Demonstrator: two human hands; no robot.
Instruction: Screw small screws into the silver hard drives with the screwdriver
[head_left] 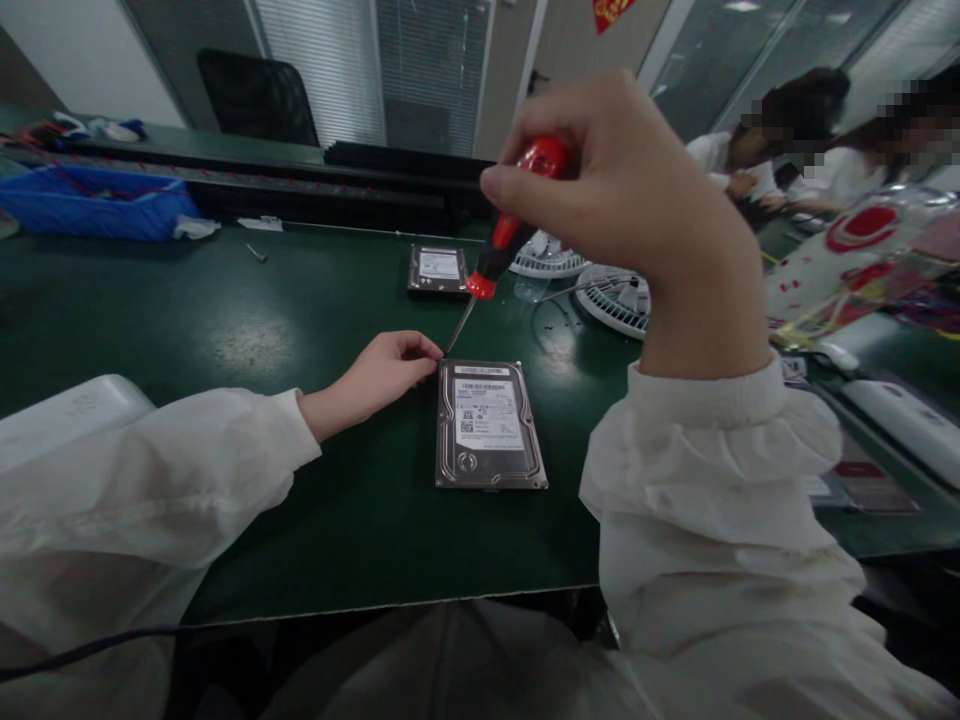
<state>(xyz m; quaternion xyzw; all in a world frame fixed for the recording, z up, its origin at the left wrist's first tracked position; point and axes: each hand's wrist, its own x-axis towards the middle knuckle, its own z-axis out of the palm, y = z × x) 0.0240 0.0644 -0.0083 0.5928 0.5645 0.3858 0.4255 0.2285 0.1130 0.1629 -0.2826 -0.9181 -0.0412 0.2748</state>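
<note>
The near hard drive [491, 464] is lying flat on the green table [360, 560]. The right hand [619, 190] is grasping the screwdriver [504, 245], its tip resting at the drive's far-left corner. The left hand [379, 375] is reaching that same corner; whether it is pinching anything, I cannot tell. The shaft is leaning; holding it more upright would probably be seating the tip better. A 2nd hard drive [438, 268] is lying beyond the near one.

the right hand [600, 185], blurred, hid part of the screwdriver [507, 242], whose tip, too small to tell, perhaps touched a corner of the nearer hard drive [491, 463]. fine print on its label [487, 412] was illegible. the frame's left edge cut off the left sleeve [217, 470].
</note>
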